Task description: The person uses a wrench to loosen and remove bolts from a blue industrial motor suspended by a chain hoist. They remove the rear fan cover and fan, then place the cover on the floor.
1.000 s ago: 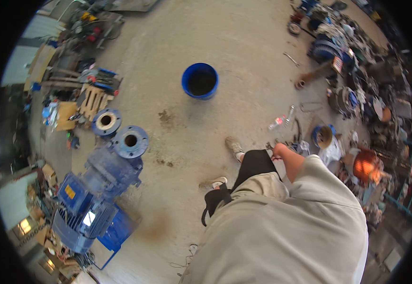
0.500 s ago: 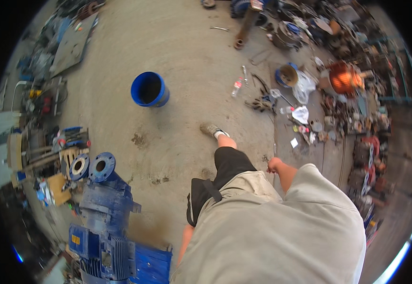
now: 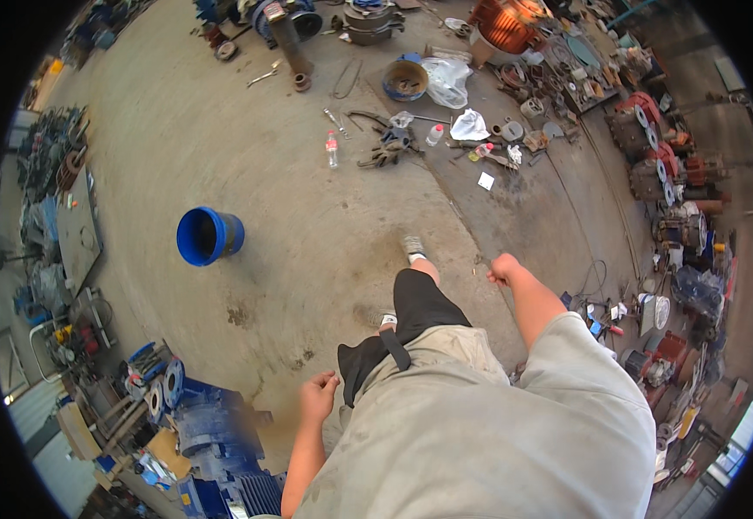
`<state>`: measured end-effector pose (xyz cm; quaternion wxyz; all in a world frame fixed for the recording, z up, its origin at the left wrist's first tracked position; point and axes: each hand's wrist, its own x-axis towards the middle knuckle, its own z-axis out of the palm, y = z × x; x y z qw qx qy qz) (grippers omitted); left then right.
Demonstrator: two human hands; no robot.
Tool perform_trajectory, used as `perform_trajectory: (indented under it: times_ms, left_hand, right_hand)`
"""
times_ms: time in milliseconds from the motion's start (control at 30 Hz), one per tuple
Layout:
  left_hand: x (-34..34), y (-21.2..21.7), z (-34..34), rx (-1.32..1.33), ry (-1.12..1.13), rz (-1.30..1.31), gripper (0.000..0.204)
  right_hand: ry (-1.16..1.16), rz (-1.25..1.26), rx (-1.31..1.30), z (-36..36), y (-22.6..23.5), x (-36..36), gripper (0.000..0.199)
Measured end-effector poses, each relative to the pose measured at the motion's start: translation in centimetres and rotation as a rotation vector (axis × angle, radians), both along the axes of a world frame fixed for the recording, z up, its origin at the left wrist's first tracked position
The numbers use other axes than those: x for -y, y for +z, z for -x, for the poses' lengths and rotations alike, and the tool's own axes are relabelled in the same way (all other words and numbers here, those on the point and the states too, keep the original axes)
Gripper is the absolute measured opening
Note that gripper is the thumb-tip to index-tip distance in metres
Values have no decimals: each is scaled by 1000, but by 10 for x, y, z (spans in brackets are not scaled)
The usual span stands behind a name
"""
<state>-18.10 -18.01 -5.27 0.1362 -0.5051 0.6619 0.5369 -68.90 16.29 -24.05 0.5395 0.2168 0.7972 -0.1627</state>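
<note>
My left hand is near the blue machine, my right hand over the floor; both are empty, fingers loosely curled.

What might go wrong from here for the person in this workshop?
The leftmost red-capped bottle on the floor could roll underfoot. A loose wrench might trip a careless foot. The left hand might bump the blue machine, though the gap is hard to judge.
</note>
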Motion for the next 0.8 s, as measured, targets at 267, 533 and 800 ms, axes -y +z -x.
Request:
perform_trajectory:
  times_ms: [267,533,800]
  left_hand:
    - [-39,-27,132,155,-114,-30,27]
    - [-150,-116,404,-233,-634,-179,68]
    - [-232,-239,514,-197,-1195,-386,49]
  right_hand:
    - [-325,374,-245,123,-81,-16,43]
    - [352,-76,-94,209,-258,-59,48]
    - [237,-20,-156,217,-413,-24,47]
